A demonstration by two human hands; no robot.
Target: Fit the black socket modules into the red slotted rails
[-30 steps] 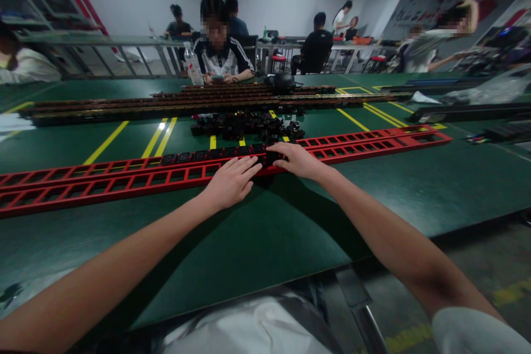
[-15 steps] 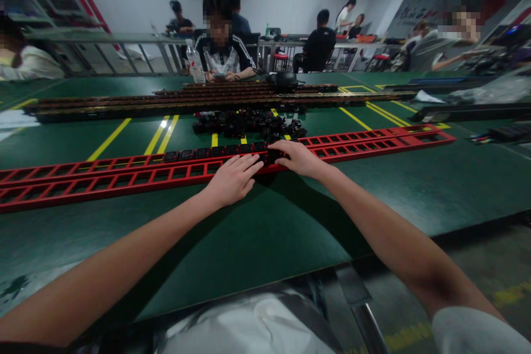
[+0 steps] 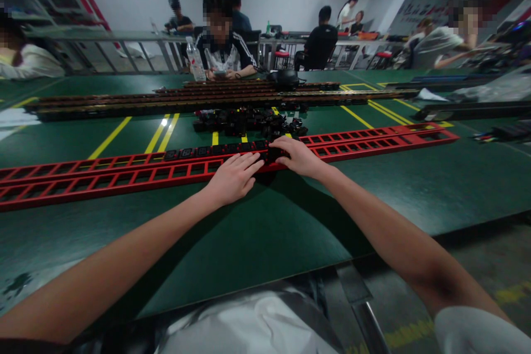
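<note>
Two long red slotted frames [image 3: 174,175] lie side by side across the green table [image 3: 249,232]. Several black square modules [image 3: 202,151] sit in a row in the farther frame. My left hand [image 3: 234,178] rests on the nearer frame, its fingers stretched out and pointing right. Just right of it, my right hand [image 3: 299,158] curls its thumb and fingers around a black module [image 3: 274,154] at the frames. A pile of black parts [image 3: 249,121] lies right behind the frames.
Long dark brown rails [image 3: 166,100] lie across the table behind the pile. A plastic bottle [image 3: 196,61] stands beside a seated person [image 3: 219,47] opposite. Dark strips and cables [image 3: 506,134] lie at the right. Other people sit farther back.
The view has shifted very slightly. Both hands keep nearly the same place and pose at the red frames.
</note>
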